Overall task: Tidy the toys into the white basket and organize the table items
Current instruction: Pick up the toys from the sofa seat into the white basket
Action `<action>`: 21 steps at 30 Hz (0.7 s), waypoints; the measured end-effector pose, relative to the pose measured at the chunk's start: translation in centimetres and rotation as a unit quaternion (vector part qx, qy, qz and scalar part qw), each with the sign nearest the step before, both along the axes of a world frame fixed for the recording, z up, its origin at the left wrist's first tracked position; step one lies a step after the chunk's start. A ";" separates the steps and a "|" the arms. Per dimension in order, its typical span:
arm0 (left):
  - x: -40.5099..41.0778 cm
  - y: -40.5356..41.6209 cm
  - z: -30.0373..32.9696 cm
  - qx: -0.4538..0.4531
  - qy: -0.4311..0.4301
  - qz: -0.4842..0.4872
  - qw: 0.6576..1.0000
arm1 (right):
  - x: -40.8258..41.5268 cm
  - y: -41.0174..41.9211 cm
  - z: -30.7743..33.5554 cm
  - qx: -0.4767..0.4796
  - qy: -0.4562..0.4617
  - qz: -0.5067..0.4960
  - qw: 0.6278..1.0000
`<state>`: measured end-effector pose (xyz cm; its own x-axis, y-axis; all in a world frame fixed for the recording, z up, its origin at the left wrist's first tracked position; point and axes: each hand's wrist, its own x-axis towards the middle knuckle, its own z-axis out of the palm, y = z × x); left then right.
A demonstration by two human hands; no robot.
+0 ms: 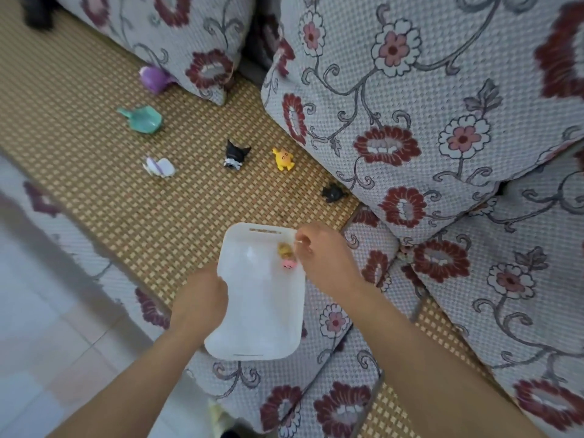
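White basket (262, 311) sits at 6 o'clock; left hand (202, 295) clamps its rim to steady it. Right hand (322, 254) hovers over the far corner, grip state unclear, above two small toys (287, 256) inside. Six toys remain from 10 to 12 o'clock on the woven mat (94, 137).

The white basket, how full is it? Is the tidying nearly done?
Barely begun. The basket holds two small toys, a tan one and a pink one. The left hand grips its rim; the right hand hovers over those toys. Six remain on the mat: purple, teal, white, black-and-white, yellow and black.
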<state>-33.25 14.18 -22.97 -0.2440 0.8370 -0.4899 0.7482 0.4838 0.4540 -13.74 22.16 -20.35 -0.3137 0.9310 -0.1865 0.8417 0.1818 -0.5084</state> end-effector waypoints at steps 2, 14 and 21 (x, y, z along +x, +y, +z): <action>-2.0 -0.1 0.0 0.001 0.016 0.023 1.000 | -0.9 0.7 -0.8 0.001 0.015 -0.058 0.998; -9.7 1.4 -3.2 -0.022 0.068 0.080 0.994 | -7.0 2.3 -8.7 -0.172 -0.147 -0.109 0.968; -10.8 2.9 -4.7 -0.010 0.054 0.052 0.997 | -7.0 3.2 -9.1 -0.175 -0.092 -0.147 0.969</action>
